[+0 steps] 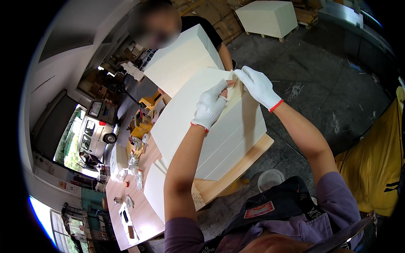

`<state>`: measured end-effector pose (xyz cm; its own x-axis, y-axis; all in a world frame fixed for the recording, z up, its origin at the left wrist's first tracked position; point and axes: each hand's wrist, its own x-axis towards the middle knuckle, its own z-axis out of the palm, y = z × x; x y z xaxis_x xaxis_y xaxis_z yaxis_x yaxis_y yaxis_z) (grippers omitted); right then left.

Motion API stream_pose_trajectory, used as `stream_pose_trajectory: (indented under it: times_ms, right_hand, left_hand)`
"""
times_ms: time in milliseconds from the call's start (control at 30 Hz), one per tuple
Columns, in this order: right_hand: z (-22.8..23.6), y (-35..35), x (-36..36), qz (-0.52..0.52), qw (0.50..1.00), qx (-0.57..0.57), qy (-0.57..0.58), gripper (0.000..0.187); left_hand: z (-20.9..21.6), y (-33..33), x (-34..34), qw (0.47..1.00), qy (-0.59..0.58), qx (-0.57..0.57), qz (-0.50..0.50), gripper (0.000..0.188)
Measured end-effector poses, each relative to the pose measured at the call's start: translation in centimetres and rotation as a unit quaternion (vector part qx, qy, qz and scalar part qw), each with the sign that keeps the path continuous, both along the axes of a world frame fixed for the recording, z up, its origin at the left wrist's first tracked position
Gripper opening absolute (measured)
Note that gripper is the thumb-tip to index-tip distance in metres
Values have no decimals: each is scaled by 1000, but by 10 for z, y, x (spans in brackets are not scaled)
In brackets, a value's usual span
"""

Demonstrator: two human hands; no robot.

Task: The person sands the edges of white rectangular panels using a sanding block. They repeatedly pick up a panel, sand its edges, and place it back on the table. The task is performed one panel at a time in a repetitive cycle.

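Note:
A tall stack of large white sheets stands in front of me on a wooden table. My left hand, in a white knit glove with bare fingertips and a red cuff, pinches at the stack's upper right edge. Beside it, my right hand, also in a white glove with a red cuff, has its fingers closed on the far corner. Between the two hands, some sheet edges are bent up off the pile. How many sheets the fingers hold is hidden.
Across from me, a person stands behind another white stack. Gloves, a knife and small items lie on the table at left. A bucket sits on the floor. A yellow cover hangs at right; a palletised white stack stands farther off.

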<state>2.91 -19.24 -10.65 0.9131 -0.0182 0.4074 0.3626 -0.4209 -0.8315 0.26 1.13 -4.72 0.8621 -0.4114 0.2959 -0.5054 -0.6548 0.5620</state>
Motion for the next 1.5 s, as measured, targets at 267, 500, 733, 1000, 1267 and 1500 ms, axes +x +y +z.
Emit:
stream_pose_trajectory:
  times_ms: [267, 500, 733, 1000, 1267, 1500]
  right_hand:
    - [-6, 3, 1, 1, 999, 26, -19, 55]
    - [-9, 3, 4, -10, 999, 23, -32, 58]
    - [-10, 2, 5, 0, 999, 41, -18, 57]
    - [-13, 3, 6, -4, 998, 48, -44, 56]
    - [-7, 4, 1, 2, 998, 59, -10, 56]
    - [-18, 5, 9, -13, 995, 79, -54, 54]
  left_hand:
    - [0, -5, -2, 998, 39, 25, 31, 41]
    - [2, -4, -2, 999, 25, 23, 16, 36]
    - [-4, -2, 5, 999, 11, 27, 28, 34]
    - [-2, -7, -1, 999, 20, 33, 24, 36]
    - [3, -7, -8, 999, 2, 16, 36, 35]
    - [10, -12, -10, 994, 46, 85, 50, 37]
